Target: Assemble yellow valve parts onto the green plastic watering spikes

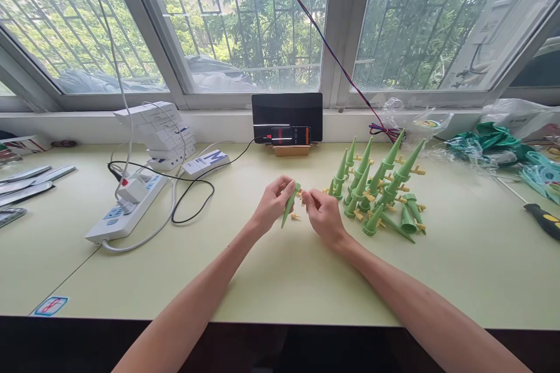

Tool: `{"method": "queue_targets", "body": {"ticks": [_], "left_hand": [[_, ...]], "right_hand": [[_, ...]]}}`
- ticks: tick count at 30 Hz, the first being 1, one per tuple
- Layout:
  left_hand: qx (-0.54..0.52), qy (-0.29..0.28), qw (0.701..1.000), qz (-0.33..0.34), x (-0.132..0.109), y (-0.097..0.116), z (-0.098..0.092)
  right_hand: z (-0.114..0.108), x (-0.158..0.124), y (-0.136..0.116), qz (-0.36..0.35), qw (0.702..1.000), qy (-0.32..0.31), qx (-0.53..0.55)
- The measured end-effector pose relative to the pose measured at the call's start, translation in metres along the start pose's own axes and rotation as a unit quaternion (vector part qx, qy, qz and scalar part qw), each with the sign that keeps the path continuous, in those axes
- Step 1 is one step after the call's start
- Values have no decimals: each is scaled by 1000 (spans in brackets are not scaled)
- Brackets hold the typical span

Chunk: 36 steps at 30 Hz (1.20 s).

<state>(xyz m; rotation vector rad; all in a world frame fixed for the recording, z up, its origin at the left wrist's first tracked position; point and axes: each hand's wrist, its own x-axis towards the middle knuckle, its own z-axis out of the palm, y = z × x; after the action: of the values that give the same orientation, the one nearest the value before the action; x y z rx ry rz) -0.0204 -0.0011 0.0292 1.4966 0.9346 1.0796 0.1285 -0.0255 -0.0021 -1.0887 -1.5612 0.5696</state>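
Green tapered spike [289,208] slants point-down, left grip [275,197] grasping it, right grip's [324,214] hold unclear.

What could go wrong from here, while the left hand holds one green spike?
The right hand is close to the standing green spikes, so a careless move might tip some over. The small yellow piece lies loose on the table near both hands; it could be brushed away and lost.
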Motion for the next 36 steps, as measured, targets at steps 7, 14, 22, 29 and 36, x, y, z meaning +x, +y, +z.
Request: {"method": "queue_targets", "body": {"ticks": [7, 14, 22, 29, 36], "left_hand": [[1, -2, 1000, 4, 0, -1, 0], [4, 11, 1000, -8, 0, 1, 2], [12, 42, 998, -39, 0, 5, 4], [-7, 12, 999, -45, -3, 8, 4], [-34, -6, 998, -45, -3, 5, 4]], "right_hand": [[1, 0, -1, -5, 1000, 1, -4], [2, 0, -1, 2, 1000, 9, -1], [2, 1, -1, 21, 999, 33, 5], [-1, 2, -1, 42, 998, 41, 25], [-3, 3, -1, 59, 996, 18, 62]]}}
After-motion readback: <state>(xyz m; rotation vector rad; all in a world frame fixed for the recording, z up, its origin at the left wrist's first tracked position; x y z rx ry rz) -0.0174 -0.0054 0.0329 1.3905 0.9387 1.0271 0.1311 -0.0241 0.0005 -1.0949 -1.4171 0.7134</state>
